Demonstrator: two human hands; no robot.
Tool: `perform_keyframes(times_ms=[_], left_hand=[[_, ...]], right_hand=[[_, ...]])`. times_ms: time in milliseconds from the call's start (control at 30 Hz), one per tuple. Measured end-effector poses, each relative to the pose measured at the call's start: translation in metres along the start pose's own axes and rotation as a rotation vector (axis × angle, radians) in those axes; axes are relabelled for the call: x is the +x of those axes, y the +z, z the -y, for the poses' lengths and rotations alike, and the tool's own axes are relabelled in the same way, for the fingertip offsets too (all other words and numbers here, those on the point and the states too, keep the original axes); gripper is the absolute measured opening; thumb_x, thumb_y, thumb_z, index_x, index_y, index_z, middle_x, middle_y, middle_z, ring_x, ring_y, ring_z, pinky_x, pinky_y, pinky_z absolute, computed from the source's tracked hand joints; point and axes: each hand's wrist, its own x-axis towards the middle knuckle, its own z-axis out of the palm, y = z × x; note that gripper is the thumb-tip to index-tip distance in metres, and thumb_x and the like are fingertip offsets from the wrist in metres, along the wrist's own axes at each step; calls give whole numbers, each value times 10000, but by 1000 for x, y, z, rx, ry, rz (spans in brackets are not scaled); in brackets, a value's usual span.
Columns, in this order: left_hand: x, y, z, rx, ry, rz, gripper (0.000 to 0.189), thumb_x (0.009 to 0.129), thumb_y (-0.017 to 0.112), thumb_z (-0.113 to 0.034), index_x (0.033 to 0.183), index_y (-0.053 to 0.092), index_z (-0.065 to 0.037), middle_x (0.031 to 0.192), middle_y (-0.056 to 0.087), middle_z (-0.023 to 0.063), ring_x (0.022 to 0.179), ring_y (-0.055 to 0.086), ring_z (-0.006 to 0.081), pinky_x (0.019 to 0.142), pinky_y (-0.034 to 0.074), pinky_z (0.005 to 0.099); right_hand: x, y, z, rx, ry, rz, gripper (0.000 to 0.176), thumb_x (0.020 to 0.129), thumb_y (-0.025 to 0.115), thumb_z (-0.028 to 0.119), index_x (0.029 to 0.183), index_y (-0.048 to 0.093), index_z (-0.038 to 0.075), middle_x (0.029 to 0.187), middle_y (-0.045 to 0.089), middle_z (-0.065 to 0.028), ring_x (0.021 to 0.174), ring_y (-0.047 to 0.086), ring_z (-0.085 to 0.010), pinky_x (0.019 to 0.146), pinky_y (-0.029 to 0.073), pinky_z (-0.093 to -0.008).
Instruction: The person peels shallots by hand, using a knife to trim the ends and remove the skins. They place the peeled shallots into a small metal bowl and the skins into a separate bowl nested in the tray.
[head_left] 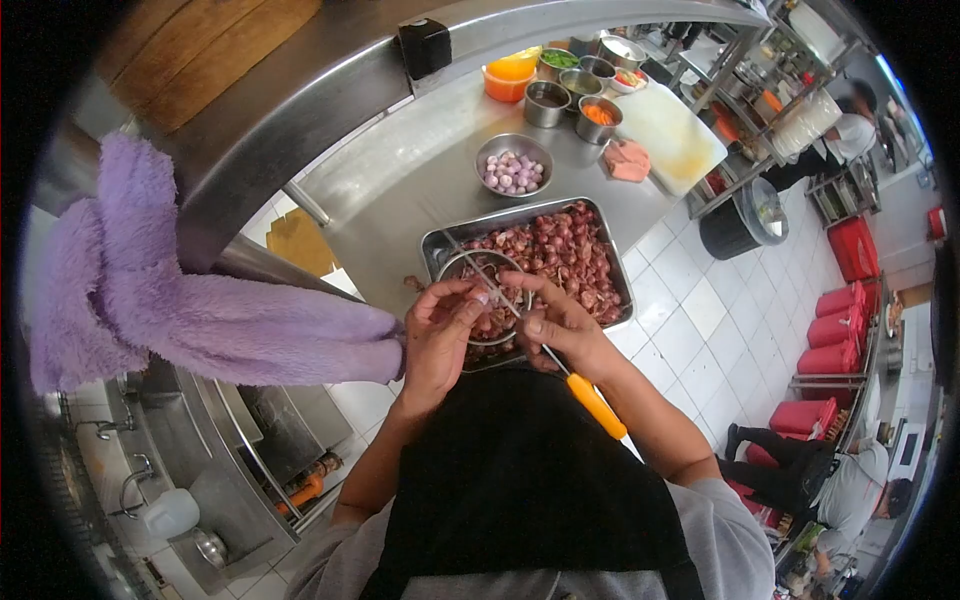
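Observation:
Both hands meet over a metal bowl (452, 268) that sits in a steel tray (624, 283) of red shallots (572, 245). Between the fingers of my left hand (440, 335) is a small pinkish shallot (482, 297). My right hand (568, 330) is closed around a knife (597, 405) with a yellow handle, its thin blade pointing up and left past the shallot. Skins and shallots lie in the bowl below, partly hidden by my hands. Beyond the tray, a round bowl (514, 141) holds peeled shallots.
At the counter's back stand an orange container (505, 88), small metal pots (546, 105) and a white cutting board (672, 135), with a pink cloth (627, 160) beside it. A purple towel (270, 325) hangs at left. Two people (850, 485) are at right, near a bin (735, 225).

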Motion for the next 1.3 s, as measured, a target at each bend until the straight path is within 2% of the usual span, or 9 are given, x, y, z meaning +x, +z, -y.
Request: perform_keyframes(times_ms=[300, 367, 433, 533, 767, 900, 1100, 1167, 1300], left_hand=[[-1, 6, -5, 57, 54, 0, 205, 893, 639, 22, 1092, 610, -20, 1087, 650, 94, 965, 635, 183, 850, 523, 339], [-1, 3, -3, 40, 81, 16, 213, 884, 643, 51, 1091, 607, 16, 1126, 657, 134, 941, 651, 168, 748, 556, 285], [-1, 0, 0, 30, 87, 21, 224, 882, 639, 57, 1100, 605, 18, 1126, 658, 133, 960, 649, 173, 749, 554, 289], [-2, 0, 0, 10, 77, 55, 225, 885, 628, 43, 1106, 604, 13, 1111, 653, 122, 952, 643, 182, 758, 536, 307], [0, 4, -3, -117, -72, 66, 204, 914, 594, -10, 1118, 591, -5, 1119, 643, 124, 937, 624, 197, 783, 499, 327], [0, 5, -2, -146, -91, 44, 195, 920, 593, -19, 1115, 591, -11, 1111, 649, 122, 949, 625, 190, 781, 499, 318], [0, -1, -1, -72, -59, 14, 180, 918, 606, -19, 1099, 602, -12, 1074, 663, 122, 907, 640, 189, 765, 522, 320], [0, -1, -2, 13, -57, -44, 179, 915, 618, -13, 1094, 613, -9, 1062, 668, 124, 898, 652, 190, 767, 539, 324], [2, -4, 2, 87, -5, -19, 182, 912, 627, -9, 1094, 618, -8, 1067, 667, 123, 923, 658, 193, 781, 545, 326]], right_hand=[[0, 14, 0, -17, 5, 22, 671, 921, 652, 334, 1467, 338, 102, 652, 474, 5, 551, 469, -88, 491, 359, -221], [-1, 14, -1, -28, 13, 24, 666, 923, 648, 337, 1464, 342, 100, 654, 473, 4, 549, 472, -89, 489, 359, -221], [-1, 12, -2, 13, 0, 46, 537, 954, 616, 248, 1427, 402, 109, 716, 506, 7, 563, 473, -88, 486, 371, -237], [2, 5, -4, 37, -1, 49, 512, 961, 600, 286, 1409, 432, 103, 706, 491, 8, 545, 460, -90, 470, 353, -233], [2, 0, -4, 136, 28, -5, 484, 973, 581, 299, 1390, 448, 91, 677, 458, 7, 536, 449, -91, 461, 332, -226], [1, 2, -1, 41, 24, -4, 480, 974, 581, 291, 1389, 449, 92, 684, 459, 6, 545, 451, -91, 465, 332, -224], [3, -8, -3, 186, -7, -53, 498, 971, 587, 278, 1406, 431, 93, 718, 479, 7, 561, 459, -91, 477, 343, -228], [2, -10, -2, -62, 15, -107, 536, 966, 595, 283, 1433, 406, 102, 746, 496, 8, 572, 467, -87, 496, 356, -226], [-2, 0, -5, -73, -7, -27, 602, 947, 630, 251, 1469, 358, 124, 788, 506, 17, 598, 479, -79, 519, 372, -223]])
